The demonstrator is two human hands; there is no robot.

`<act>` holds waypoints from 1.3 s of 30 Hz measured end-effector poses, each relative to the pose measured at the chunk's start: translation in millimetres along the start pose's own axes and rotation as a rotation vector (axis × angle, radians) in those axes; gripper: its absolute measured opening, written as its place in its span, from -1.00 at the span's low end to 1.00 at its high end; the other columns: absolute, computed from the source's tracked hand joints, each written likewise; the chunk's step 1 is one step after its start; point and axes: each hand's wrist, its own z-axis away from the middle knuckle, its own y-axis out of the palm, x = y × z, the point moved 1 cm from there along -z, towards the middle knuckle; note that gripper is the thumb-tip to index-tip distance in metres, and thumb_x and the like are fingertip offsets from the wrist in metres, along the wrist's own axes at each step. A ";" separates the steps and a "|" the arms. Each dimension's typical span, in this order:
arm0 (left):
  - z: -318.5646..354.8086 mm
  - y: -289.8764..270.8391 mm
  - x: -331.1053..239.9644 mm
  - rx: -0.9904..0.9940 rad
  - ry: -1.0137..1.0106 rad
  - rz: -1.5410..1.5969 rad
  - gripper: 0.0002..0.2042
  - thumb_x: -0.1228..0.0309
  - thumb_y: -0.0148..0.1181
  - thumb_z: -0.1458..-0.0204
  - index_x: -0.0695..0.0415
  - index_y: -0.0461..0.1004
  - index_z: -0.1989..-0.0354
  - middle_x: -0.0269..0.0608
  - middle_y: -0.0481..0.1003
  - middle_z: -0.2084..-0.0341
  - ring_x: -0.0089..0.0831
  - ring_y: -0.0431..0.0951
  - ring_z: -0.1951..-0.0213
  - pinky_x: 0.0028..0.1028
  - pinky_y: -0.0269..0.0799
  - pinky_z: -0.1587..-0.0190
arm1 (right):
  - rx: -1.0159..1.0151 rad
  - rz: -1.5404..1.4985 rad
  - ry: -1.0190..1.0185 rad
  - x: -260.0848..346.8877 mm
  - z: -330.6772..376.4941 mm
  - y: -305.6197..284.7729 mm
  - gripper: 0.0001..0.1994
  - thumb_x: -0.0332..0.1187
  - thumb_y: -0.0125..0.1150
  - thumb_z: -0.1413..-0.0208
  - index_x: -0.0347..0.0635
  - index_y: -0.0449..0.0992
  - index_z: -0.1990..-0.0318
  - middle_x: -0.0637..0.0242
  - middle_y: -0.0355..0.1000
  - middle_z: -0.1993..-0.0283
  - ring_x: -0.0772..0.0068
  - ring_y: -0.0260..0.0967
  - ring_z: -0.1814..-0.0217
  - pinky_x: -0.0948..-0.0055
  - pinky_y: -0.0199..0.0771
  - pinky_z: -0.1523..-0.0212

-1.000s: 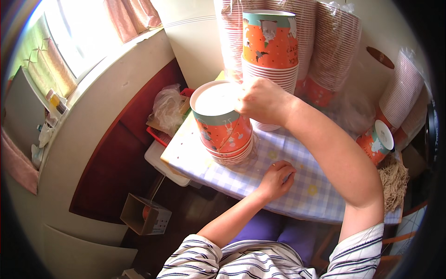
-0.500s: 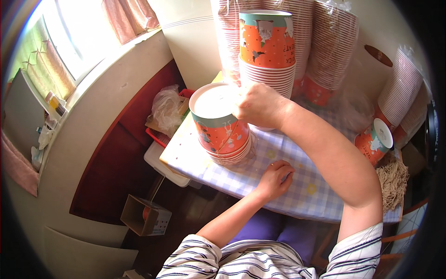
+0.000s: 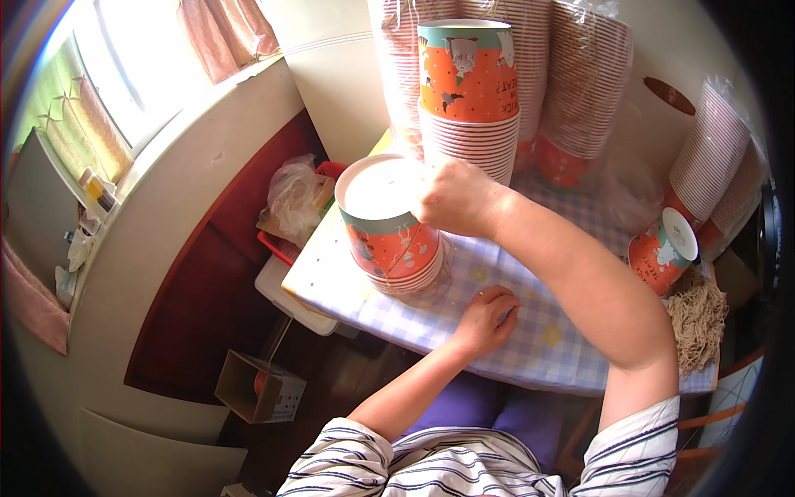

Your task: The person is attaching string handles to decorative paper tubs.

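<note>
An upside-down orange paper tub (image 3: 393,248) with a green band and pale cartoon figures tops a short nested stack on the table. Its round white base (image 3: 377,186) faces up. My right hand (image 3: 455,197) is closed in a fist at the right edge of that base; what its fingers hold, if anything, is hidden. Lower right, my left hand (image 3: 487,323) rests on the checked tablecloth (image 3: 546,306), fingers curled in, their contents out of sight. Behind my right hand rises a tall stack of matching tubs (image 3: 469,74).
Wrapped tub stacks (image 3: 588,79) stand at the back, with another wrapped stack (image 3: 710,153) at the right. A lone tub (image 3: 662,253) lies tilted beside a beige string bundle (image 3: 697,323). A red basket (image 3: 277,246) and an open cardboard box (image 3: 261,385) sit off the table's left side.
My right hand has moved slightly down beside the tub's base, still closed. The whole view has shifted a little. My left hand stays resting on the cloth.
</note>
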 end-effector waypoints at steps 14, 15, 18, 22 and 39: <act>-0.2 1.1 0.2 -0.006 0.001 -0.016 -0.89 0.55 0.18 0.09 0.20 0.52 0.35 -0.08 0.49 0.36 -0.11 0.52 0.29 -0.28 0.45 0.24 | -0.154 0.112 0.074 9.8 12.8 2.2 -0.89 -0.38 0.13 0.14 -0.15 0.52 0.43 0.32 0.42 0.38 0.39 0.41 0.35 0.43 0.41 0.32; -0.4 0.8 1.0 -0.001 -0.001 -0.017 -0.89 0.55 0.18 0.09 0.20 0.52 0.35 -0.08 0.49 0.36 -0.10 0.52 0.29 -0.28 0.45 0.23 | -0.161 0.135 0.136 12.3 18.3 1.3 -0.86 -0.37 0.12 0.11 -0.15 0.52 0.37 0.32 0.43 0.33 0.40 0.40 0.35 0.43 0.40 0.32; 0.2 0.8 7.1 0.001 0.006 -0.034 -0.89 0.54 0.18 0.09 0.20 0.51 0.34 -0.07 0.49 0.36 -0.09 0.51 0.28 -0.28 0.45 0.22 | -0.126 0.079 0.333 27.6 48.2 4.0 -0.71 -0.37 0.06 0.04 -0.20 0.49 0.12 0.18 0.43 0.08 0.37 0.41 0.34 0.38 0.40 0.28; -2.6 3.6 2.1 -0.029 0.042 -0.010 -0.89 0.54 0.18 0.12 0.20 0.50 0.37 -0.07 0.49 0.37 -0.06 0.49 0.29 -0.22 0.42 0.23 | -0.020 -0.111 0.560 56.9 116.3 -0.7 -0.64 -0.44 0.06 0.05 -0.26 0.45 0.03 0.02 0.40 -0.02 0.22 0.44 0.29 0.30 0.43 0.23; -32.0 21.9 -18.2 0.100 0.059 0.038 -0.93 0.53 0.23 0.11 0.20 0.52 0.42 -0.10 0.52 0.43 -0.09 0.52 0.34 -0.27 0.44 0.28 | -0.143 -0.389 1.222 -35.4 233.6 -110.1 -0.79 -0.30 0.27 0.00 -0.27 0.52 0.33 0.14 0.46 0.31 0.10 0.44 0.28 0.22 0.42 0.26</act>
